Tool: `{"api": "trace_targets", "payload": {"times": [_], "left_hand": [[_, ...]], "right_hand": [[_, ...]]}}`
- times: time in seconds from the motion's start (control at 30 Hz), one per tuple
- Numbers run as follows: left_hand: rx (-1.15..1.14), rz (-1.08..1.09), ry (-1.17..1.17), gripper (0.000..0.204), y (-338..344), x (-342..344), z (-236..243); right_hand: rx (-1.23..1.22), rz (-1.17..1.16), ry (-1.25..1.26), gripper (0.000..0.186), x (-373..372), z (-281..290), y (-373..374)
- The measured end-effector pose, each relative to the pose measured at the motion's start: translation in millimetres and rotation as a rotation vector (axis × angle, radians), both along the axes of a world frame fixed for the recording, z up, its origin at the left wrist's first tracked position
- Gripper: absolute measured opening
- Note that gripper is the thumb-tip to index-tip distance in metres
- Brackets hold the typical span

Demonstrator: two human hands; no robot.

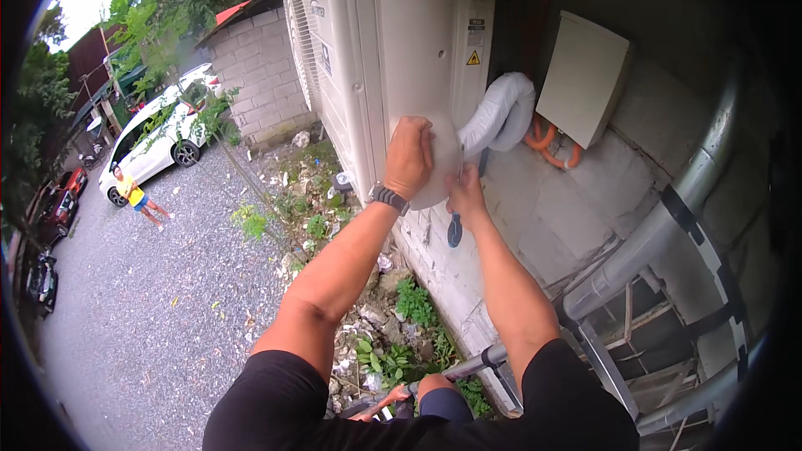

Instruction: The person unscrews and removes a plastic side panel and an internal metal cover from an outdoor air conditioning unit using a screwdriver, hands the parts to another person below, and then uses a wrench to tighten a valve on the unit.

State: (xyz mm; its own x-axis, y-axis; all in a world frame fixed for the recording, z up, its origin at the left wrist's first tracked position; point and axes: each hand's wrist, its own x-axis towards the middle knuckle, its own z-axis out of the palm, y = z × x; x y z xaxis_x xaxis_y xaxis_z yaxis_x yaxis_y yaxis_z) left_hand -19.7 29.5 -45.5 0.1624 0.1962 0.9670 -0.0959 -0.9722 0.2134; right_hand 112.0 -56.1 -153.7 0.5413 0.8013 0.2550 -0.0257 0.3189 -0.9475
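Observation:
A large off-white outdoor air-conditioner unit (334, 50) stands in front of me, its fan grille on the left side. My left hand (409, 154), with a dark watch at the wrist, presses its bent fingers on the pale side cover (428, 194) near the unit's bottom. Just right of it, my right hand (466, 190) is closed around a screwdriver (454, 230). The dark blue handle sticks out below the hand, and the thin shaft points up beside the cover. Whether its tip touches a screw cannot be made out. White-wrapped piping (499, 113) bends out behind the right hand.
A beige metal box (585, 75) with orange conduit (553, 149) is on the wall at right. Grey metal pipes (635, 242) run across the lower right. Far below lie gravel (184, 284), plants (415, 301), a white car (159, 134) and a person in yellow (129, 190).

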Motion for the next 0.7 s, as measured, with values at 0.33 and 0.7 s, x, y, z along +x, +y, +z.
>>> {"api": "trace_targets", "payload": {"times": [0.33,0.7], "left_hand": [[-0.281,-0.044,-0.105,0.016,-22.5,-81.8,36.6],[-1.014,-0.513,-0.36,0.021,-70.0,-205.6,-5.4]], "right_hand": [[-0.112,0.287,-0.023,0.049,-66.7,32.5,-98.4],[0.05,0.281,-0.624,0.041,-161.7,-77.9,-164.2]]}}
